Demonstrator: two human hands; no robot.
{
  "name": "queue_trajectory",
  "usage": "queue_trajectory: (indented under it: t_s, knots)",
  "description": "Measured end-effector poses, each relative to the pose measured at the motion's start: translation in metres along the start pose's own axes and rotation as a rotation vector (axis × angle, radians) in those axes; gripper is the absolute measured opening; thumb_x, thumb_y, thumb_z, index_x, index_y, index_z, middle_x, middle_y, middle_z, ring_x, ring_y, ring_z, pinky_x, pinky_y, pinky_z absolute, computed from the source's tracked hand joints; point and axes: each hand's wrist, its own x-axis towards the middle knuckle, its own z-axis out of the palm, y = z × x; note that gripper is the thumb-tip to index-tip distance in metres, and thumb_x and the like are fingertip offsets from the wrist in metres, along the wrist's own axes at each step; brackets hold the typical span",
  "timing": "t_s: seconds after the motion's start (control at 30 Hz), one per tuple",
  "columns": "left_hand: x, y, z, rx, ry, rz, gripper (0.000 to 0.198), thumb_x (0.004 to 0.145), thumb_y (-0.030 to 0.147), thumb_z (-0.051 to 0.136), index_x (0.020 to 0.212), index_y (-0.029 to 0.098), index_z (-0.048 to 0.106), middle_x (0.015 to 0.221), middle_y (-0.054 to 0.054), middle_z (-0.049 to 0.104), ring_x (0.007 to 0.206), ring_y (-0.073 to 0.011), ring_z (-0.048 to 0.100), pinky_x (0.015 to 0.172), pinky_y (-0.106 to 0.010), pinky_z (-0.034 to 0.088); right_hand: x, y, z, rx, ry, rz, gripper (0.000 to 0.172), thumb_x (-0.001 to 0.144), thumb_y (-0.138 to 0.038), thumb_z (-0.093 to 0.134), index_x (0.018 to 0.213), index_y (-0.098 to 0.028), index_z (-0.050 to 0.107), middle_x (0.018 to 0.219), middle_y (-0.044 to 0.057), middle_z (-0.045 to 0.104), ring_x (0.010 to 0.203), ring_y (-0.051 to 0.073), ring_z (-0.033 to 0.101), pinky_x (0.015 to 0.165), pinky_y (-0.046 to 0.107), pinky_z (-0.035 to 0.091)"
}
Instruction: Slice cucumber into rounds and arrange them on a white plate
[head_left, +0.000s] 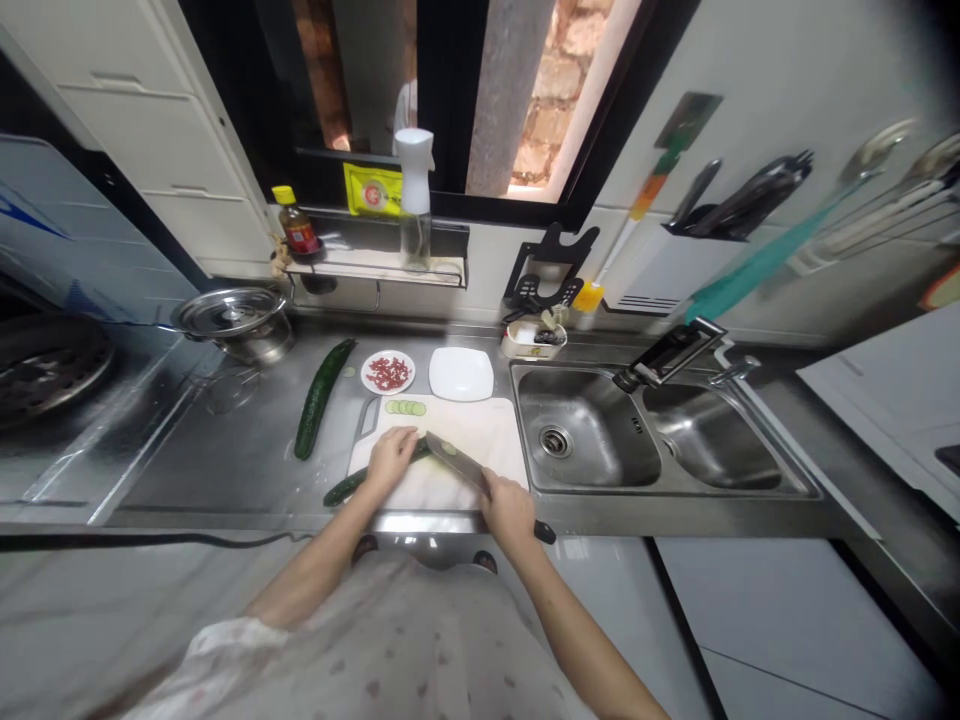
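My left hand [394, 455] is closed over a dark green cucumber [346, 488] that lies across the white cutting board [480, 425]. In my right hand [510, 512] is a kitchen knife [463, 466], its broad blade at the cucumber's right end and its black handle showing below my fist. A pale slice clings to the blade. Several cucumber slices [406, 408] overlap in a row near the board's top left. Left of the board lies a second, whole cucumber [322, 400]. Behind the board are a plate of chopped red pieces [388, 373] and a white square plate [461, 375].
A double sink [589, 430] with a black faucet [667, 355] is on the right. At left stands a lidded steel pot [236, 318] beside the stove. A wall shelf [375, 265] holds a sauce bottle [298, 222] and a spray bottle [415, 200].
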Motion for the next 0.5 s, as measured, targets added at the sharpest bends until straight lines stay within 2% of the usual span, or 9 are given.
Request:
queue_trajectory:
  t_s: [0.1,0.17,0.27,0.37,0.5]
  knots:
    - [0.004,0.008,-0.003,-0.026,0.036,-0.003,0.031,0.092,0.037,0.047,0.106,0.021,0.069,0.112,-0.006,0.068,0.105,-0.0208,0.061,0.096,-0.036,0.046,0.001,0.001,0.000,-0.029,0.013,-0.025,0.042,0.088,-0.024,0.051,0.130,-0.024,0.052,0.105,0.008,0.068,0.094,0.020,0.061,0.075,0.027,0.037]
    - [0.007,0.017,-0.006,-0.029,0.003,0.053,0.031,0.091,0.039,0.049,0.108,0.021,0.068,0.113,-0.006,0.067,0.107,-0.0211,0.060,0.097,-0.036,0.045,0.001,0.002,0.001,-0.051,0.029,-0.042,0.042,0.087,-0.025,0.053,0.129,-0.023,0.052,0.105,0.008,0.068,0.095,0.021,0.060,0.076,0.028,0.037]
    - [0.011,0.034,-0.011,0.003,-0.160,0.173,0.034,0.087,0.044,0.055,0.111,0.023,0.067,0.112,-0.006,0.067,0.107,-0.0219,0.058,0.096,-0.037,0.044,0.001,0.003,0.001,-0.074,0.053,-0.069,0.043,0.087,-0.026,0.055,0.130,-0.022,0.051,0.102,0.009,0.067,0.094,0.021,0.059,0.077,0.028,0.036]
    - [0.015,0.048,-0.014,0.068,-0.296,0.231,0.036,0.084,0.048,0.058,0.107,0.024,0.069,0.108,-0.006,0.067,0.103,-0.0227,0.058,0.094,-0.037,0.042,0.001,0.005,0.002,-0.082,0.072,-0.093,0.044,0.086,-0.027,0.056,0.130,-0.022,0.050,0.100,0.009,0.067,0.092,0.021,0.058,0.077,0.028,0.035]
    - [0.019,0.054,-0.013,0.082,-0.380,0.245,0.030,0.083,0.047,0.059,0.097,0.024,0.072,0.101,-0.005,0.068,0.097,-0.0212,0.059,0.090,-0.034,0.042,0.003,0.009,0.003,-0.079,0.075,-0.097,0.044,0.086,-0.028,0.058,0.129,-0.021,0.051,0.100,0.010,0.066,0.093,0.022,0.058,0.078,0.029,0.034]
